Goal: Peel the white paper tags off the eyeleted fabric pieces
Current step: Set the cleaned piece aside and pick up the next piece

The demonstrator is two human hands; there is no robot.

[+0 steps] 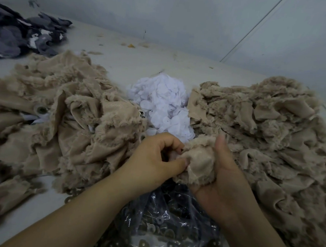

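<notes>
Pale grey desk (123, 63) carried two heaps of frayed beige fabric pieces, one left (59, 113), one right (263, 129). Between them, farther off, lay a mound of white paper tags (163, 104). Near edge: clear plastic bag of dark metal eyelets (163, 228). Right hand (223, 176) cupped one crumpled beige fabric piece (198, 163); left hand (156, 159) pinched its edge.

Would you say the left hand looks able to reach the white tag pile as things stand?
Probably yes. The pile of white paper tags lies just beyond the left hand with nothing between, but that hand is pinching the beige fabric piece, so it would have to let go first.
</notes>
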